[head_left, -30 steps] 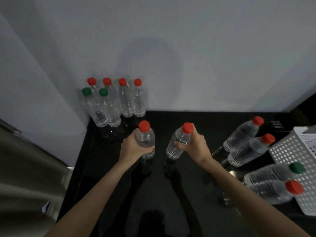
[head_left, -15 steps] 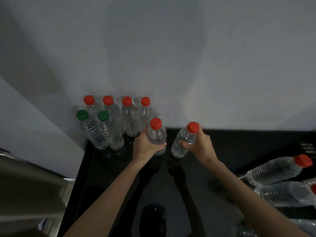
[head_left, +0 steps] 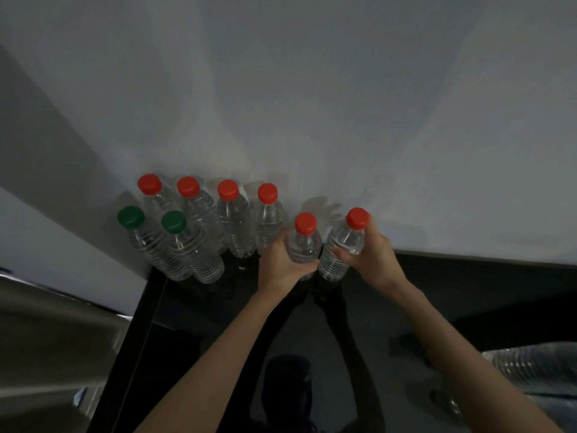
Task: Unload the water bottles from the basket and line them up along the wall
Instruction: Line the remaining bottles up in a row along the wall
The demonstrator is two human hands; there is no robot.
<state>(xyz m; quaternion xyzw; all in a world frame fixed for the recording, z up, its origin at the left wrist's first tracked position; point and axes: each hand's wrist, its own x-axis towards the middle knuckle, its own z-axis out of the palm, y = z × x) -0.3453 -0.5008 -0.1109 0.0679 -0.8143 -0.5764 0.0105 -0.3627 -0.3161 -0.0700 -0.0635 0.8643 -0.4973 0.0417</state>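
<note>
The left hand (head_left: 281,264) is gripping the left bottle (head_left: 304,242) round its middle. The right hand (head_left: 374,257) is clasping the right bottle (head_left: 343,245) near its shoulder. Both are at twelve o'clock, close by the wall (head_left: 312,104). Looking full, they're probably weighing heavy and slick, so mid-body holds are suiting them.

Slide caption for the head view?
Left hand holds one red-capped bottle, right hand a second bottle, beside six standing bottles by the wall.

The left hand (head_left: 282,264) and right hand (head_left: 374,257) each grip a red-capped bottle (head_left: 304,242) (head_left: 342,245) beside six standing bottles (head_left: 237,220) against the wall (head_left: 312,104) on the black desk (head_left: 468,292).
</note>
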